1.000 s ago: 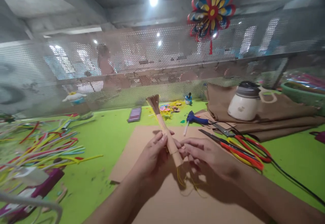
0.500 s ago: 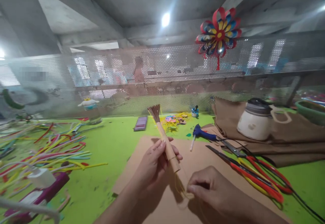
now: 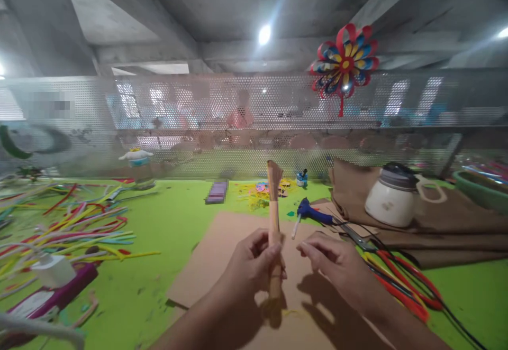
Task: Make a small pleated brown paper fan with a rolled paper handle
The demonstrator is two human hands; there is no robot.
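My left hand (image 3: 252, 265) is wrapped round a brown paper roll (image 3: 273, 218) with a fringed top, held nearly upright above a brown cardboard sheet (image 3: 222, 255). My right hand (image 3: 335, 263) hovers just right of the roll, fingers curled into a pinch; whatever it holds is too thin to make out. A few yellow strands lie under the roll's lower end.
Red-handled scissors (image 3: 397, 281) and a blue glue gun (image 3: 311, 211) lie right of the cardboard. A white jug (image 3: 391, 202) stands on folded brown fabric (image 3: 456, 223). Coloured pipe cleaners (image 3: 67, 228) cover the green table at left. A perforated screen (image 3: 222, 122) with a paper pinwheel (image 3: 343, 64) closes the back.
The roll swung from leaning left to nearly upright. My right hand rose from the cardboard to beside the roll.
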